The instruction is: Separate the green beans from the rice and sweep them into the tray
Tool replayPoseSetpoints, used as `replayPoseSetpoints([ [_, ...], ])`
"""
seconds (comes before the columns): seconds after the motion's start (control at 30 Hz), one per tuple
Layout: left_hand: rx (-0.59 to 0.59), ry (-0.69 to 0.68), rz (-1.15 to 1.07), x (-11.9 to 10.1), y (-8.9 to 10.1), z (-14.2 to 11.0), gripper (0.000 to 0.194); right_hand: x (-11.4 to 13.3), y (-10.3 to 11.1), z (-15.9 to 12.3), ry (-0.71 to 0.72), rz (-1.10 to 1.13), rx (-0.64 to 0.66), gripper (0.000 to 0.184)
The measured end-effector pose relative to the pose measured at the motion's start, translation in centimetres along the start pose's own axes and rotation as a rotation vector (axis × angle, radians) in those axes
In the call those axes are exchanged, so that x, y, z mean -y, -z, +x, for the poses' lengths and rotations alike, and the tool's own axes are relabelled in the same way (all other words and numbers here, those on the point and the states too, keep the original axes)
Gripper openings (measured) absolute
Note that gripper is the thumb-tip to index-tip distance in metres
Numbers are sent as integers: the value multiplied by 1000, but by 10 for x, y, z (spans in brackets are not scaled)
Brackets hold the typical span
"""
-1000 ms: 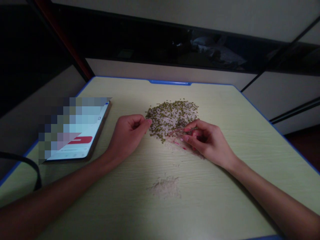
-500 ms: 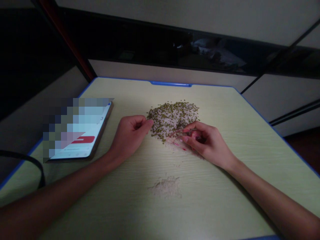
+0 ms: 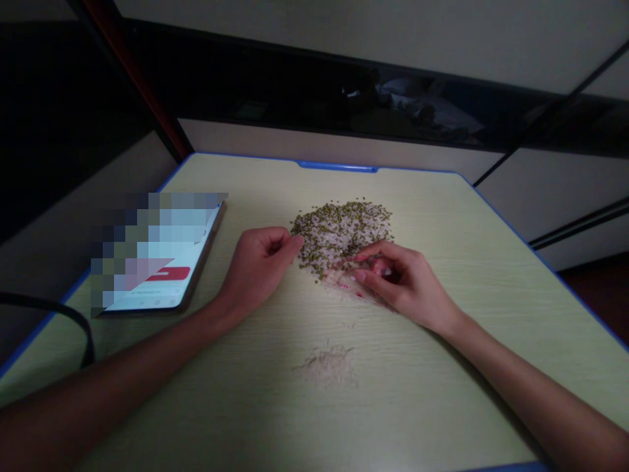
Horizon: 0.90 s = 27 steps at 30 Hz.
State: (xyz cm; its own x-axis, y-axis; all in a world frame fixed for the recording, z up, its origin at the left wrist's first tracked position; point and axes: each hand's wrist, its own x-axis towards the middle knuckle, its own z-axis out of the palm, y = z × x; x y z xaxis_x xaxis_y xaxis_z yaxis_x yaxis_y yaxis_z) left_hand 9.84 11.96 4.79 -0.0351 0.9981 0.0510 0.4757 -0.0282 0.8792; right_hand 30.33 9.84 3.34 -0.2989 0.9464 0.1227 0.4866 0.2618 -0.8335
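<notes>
A mixed pile of green mung beans and pale rice grains [image 3: 344,226] is spread on the table. At the pile's left edge, my left hand [image 3: 263,259] is closed, thumb against the curled fingers; anything inside is hidden. My right hand [image 3: 400,275] lies at the near right edge of the pile, fingers curled around a crumpled clear plastic bag [image 3: 344,283] with red print. Part of the bag shows below the thumb and fingertips, over the near edge of the pile. Closer to me sits a small separate heap of rice [image 3: 331,366].
A lit phone or tablet [image 3: 196,262], partly pixelated, stands at the left of the table [image 3: 422,393]. A black cable [image 3: 78,321] curves in near it. A blue handle strip [image 3: 339,168] marks the table's far edge, with dark-banded cabinet panels [image 3: 295,92] behind.
The view has shifted slightly, moving the scene a little to the right. My right hand's fingertips and the bag have shifted slightly; my left hand keeps its closed pose.
</notes>
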Motion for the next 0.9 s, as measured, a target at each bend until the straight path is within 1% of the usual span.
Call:
replayPoseSetpoints([
  [0.17, 8, -14, -13, 1, 0, 0, 34, 1, -2, 1, 45, -38, -12, 19],
  [0.33, -6, -44, -23, 3, 0, 1, 35, 4, -5, 0, 120, -91, 15, 17],
  [0.53, -12, -63, -53, 3, -2, 2, 35, 10, -9, -7, 134, -95, 105, 19],
  [0.67, -16, -84, -69, 4, -2, 2, 35, 15, -11, -12, 161, -84, 169, 17],
  [0.9, -14, -117, -80, 7, -2, 4, 35, 17, -14, -16, 190, -16, 294, 18],
])
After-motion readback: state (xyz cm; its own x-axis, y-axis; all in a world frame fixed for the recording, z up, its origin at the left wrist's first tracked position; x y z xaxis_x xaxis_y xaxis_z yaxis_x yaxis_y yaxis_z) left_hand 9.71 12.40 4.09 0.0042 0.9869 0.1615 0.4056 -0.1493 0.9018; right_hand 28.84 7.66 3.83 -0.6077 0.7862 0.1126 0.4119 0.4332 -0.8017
